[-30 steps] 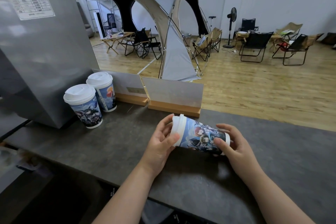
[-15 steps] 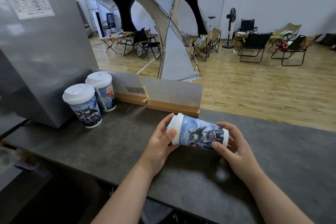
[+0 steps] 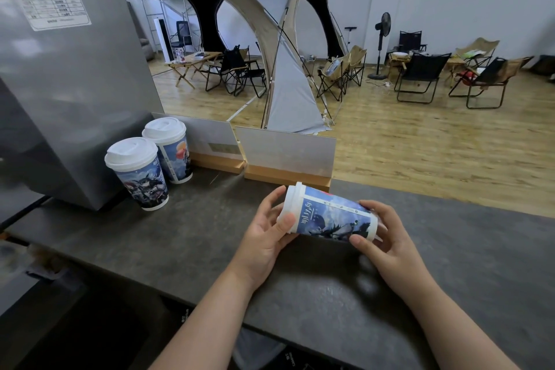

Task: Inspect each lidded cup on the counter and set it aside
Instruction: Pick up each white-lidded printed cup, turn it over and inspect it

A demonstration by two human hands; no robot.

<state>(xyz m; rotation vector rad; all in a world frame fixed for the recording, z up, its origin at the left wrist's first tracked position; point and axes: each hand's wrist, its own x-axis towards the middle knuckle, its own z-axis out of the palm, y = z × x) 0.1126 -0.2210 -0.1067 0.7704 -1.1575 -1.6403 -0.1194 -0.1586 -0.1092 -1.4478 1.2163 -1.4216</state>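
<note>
Cup [image 3: 333, 218] sideways, left hand [image 3: 267, 231] round lid [image 3: 292, 204], right hand [image 3: 387, 237] round base [image 3: 373, 227] (lettering [image 3: 309, 213] newly uppermost).

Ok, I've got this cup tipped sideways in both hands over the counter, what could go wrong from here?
1. The cup lies sideways; if it holds liquid, which I cannot tell, it may leak at the lid by your left hand.
2. Your right hand pinches only the base end, so the cup might slip onto the counter.
</note>
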